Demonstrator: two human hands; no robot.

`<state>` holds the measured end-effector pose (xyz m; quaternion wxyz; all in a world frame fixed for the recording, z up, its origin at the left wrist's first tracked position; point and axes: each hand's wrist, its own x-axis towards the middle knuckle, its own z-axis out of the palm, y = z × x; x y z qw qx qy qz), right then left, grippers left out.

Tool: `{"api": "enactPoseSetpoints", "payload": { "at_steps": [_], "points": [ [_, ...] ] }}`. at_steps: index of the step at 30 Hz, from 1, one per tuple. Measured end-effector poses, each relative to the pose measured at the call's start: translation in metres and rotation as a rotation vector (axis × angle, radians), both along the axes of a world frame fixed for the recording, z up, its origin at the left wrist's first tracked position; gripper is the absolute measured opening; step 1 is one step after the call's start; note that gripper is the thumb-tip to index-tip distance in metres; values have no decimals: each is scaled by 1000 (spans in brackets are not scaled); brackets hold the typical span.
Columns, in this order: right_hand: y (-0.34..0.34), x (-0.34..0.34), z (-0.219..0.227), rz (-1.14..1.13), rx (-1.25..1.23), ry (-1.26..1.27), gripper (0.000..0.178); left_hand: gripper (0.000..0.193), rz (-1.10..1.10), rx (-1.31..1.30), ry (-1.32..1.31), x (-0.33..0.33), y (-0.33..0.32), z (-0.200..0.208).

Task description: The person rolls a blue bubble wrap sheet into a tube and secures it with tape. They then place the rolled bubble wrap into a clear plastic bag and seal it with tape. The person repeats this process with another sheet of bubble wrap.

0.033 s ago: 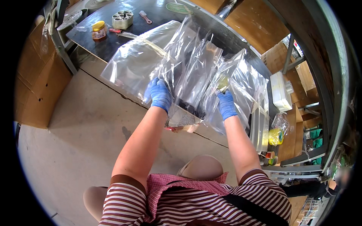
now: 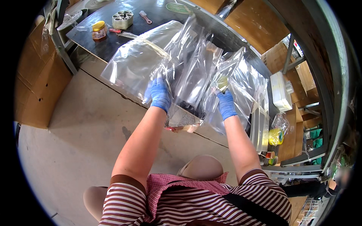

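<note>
A large, crinkled clear plastic film (image 2: 192,75) lies in folds across the dark table, its near part hanging past the front edge. My left hand (image 2: 160,95), in a blue glove, grips the film at its near left side, with the fingertips partly veiled by shiny folds. To the right, my gloved right hand (image 2: 226,104) pinches another part of the film between thumb and fingers. Between the hands the film is bunched into upright ridges. A flatter stack of clear plastic (image 2: 132,62) spreads to the left of the left hand.
On the dark table (image 2: 151,30) stand a yellow-lidded jar (image 2: 99,32), a pale holder with round holes (image 2: 122,20) and a small brush-like tool (image 2: 145,17). A white box (image 2: 281,92) and yellow tape roll (image 2: 275,136) are at right. A cardboard box (image 2: 43,83) stands left.
My left hand's fingers reach slightly farther up under the film's folds. The bunched film between the hands has shifted a little. My right hand has barely moved.
</note>
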<state>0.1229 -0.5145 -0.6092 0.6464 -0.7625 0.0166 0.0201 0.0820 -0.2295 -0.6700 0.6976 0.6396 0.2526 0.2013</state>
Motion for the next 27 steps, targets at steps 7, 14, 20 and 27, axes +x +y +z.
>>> {"api": "enactPoseSetpoints", "payload": {
  "at_steps": [7, 14, 20, 27],
  "points": [
    [28, -17, 31, -93, -442, -164, 39, 52, -476, 503, 290, -37, -11, 76],
    [80, -10, 32, 104, -1184, -302, 54, 14, -83, -699, -110, -47, 50, 59],
    [100, 2, 36, 193, -1088, -348, 44, 22, 11, -900, -94, -86, 129, 64],
    [95, 16, 16, 207, -1242, -368, 43, 36, 80, -987, -277, -133, 194, 55]
  ]
}}
